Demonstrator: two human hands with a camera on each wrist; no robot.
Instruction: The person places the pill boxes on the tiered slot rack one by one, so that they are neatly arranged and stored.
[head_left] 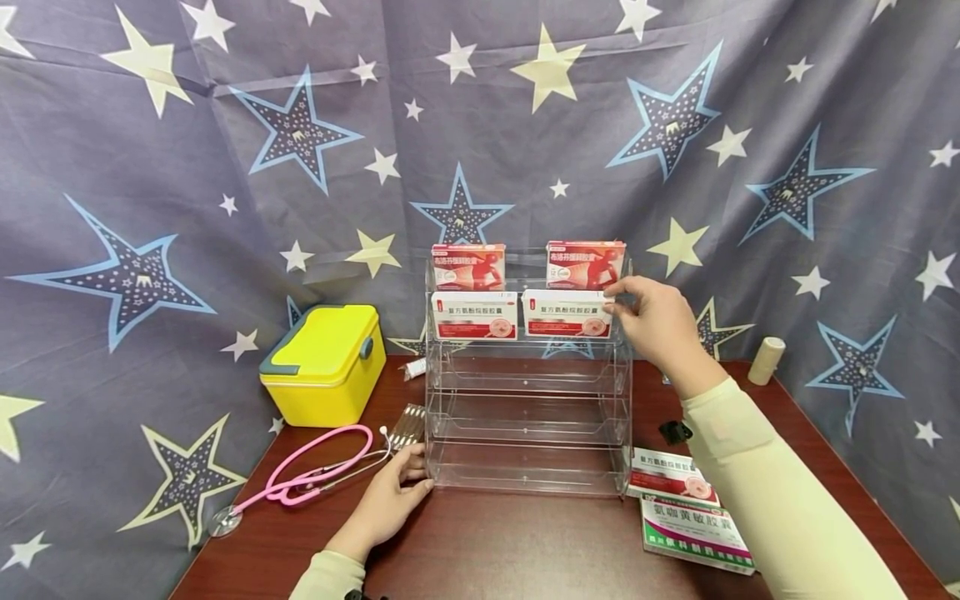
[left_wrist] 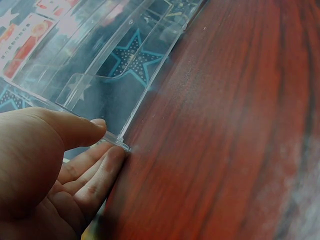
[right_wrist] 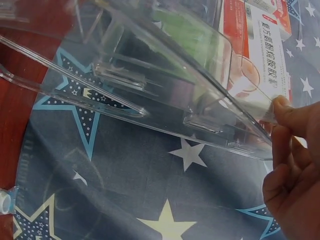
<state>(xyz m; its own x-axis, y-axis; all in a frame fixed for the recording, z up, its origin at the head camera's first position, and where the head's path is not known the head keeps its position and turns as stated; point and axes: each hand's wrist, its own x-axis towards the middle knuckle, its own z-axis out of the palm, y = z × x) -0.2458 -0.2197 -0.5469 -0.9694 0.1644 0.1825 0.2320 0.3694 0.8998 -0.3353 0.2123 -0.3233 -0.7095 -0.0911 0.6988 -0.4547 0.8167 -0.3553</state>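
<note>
A clear plastic tiered display rack (head_left: 525, 481) stands on the table. My left hand (head_left: 388, 497) holds its lower left corner, thumb on one face of the side panel (left_wrist: 122, 134) and fingers on the other. On the second tier from the top sit two white-and-red medicine boxes side by side. My right hand (head_left: 662, 323) pinches the outer end of the right-hand medicine box (head_left: 567, 315), fingertips right by the rack's side edge. The left-hand medicine box (head_left: 475, 316) stands upright beside it. Behind, on the top tier, stand red medicine boxes at left (head_left: 468, 267) and right (head_left: 585, 264).
Right of the rack, another white-and-red box (head_left: 667, 475) and a green-and-white medicine box (head_left: 693, 533) lie partly under my right forearm. A pink stethoscope (head_left: 300, 490), a blister pack (head_left: 408, 425) and a yellow lidded case (head_left: 326, 367) are at left. A beige roll (head_left: 767, 361) stands back right.
</note>
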